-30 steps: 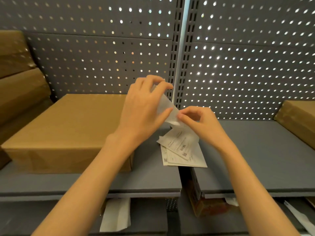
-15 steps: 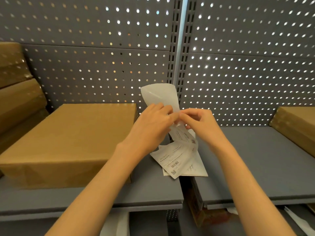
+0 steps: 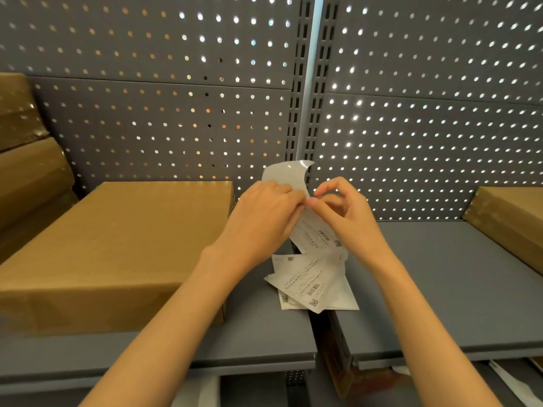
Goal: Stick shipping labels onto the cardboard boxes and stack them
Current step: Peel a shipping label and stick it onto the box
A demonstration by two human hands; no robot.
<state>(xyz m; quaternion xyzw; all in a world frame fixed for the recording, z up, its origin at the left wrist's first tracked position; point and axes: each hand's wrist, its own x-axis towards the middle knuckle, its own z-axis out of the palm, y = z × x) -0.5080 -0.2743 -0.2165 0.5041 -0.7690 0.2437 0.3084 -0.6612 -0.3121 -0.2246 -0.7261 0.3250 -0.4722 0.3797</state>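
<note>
Grey metal shelves (image 3: 440, 289) run before me, backed by a grey perforated panel (image 3: 161, 127) pricked with light. At far left, tan cardboard boxes (image 3: 26, 160) sit stacked; beside them a wide flat brown cardboard box (image 3: 117, 245) lies on the left shelf. Near the gap between shelves, a fanned pile of white printed labels (image 3: 311, 283) rests just right of that box. Above it, my left hand (image 3: 264, 218) and right hand (image 3: 346, 212) meet, fingertips pinching one white shipping label (image 3: 317, 233), its glossy backing sheet (image 3: 286, 174) curling upward. Another brown box (image 3: 511, 224) sits far right.
</note>
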